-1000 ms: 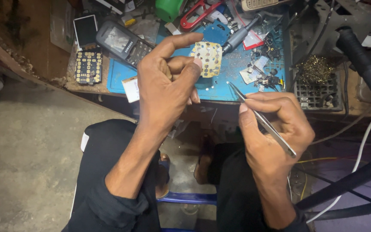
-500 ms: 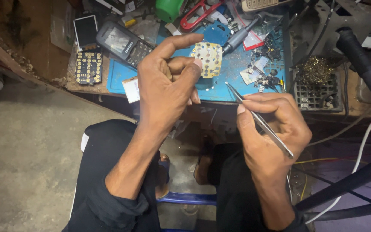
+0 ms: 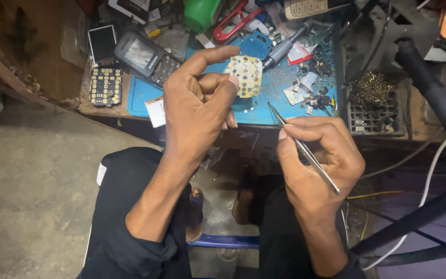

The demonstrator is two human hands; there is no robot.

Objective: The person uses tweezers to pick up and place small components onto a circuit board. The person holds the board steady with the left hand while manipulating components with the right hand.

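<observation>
Above the near edge of the table, a small keypad sheet point(image 3: 244, 75) is held up in the air: a thin, pale yellowish membrane, roughly rectangular, dotted with rows of small round contacts. The left hand point(image 3: 197, 111) pinches its left edge between thumb and bent fingers, the forefinger arching over the top, so the sheet sticks out to the right of that closed grip.

To the right and a little nearer, the right hand point(image 3: 318, 157) is closed around a pair of slim metal tweezers point(image 3: 302, 147), held like a pen. Their shiny, pointed tip angles up and left towards the sheet, stopping below its lower right corner and apart from it.

Behind the sheet lies a blue work mat point(image 3: 264, 103), scuffed and littered with small dark parts and scraps of paper. On its far left sits a grey push-button phone point(image 3: 148, 57) with its screen up, and left of that a black keypad board point(image 3: 104, 85) studded with gold dots, lying on the worn wooden table point(image 3: 86, 106). A grey-handled screwdriver point(image 3: 284, 47) lies at the far side of the mat, by red-handled pliers point(image 3: 231, 21). To the right, a dark grid tray point(image 3: 372, 116) carries a tuft of brassy wire wool point(image 3: 371, 88). Below, dark trousers point(image 3: 130, 206) cover the person's knees.
</observation>
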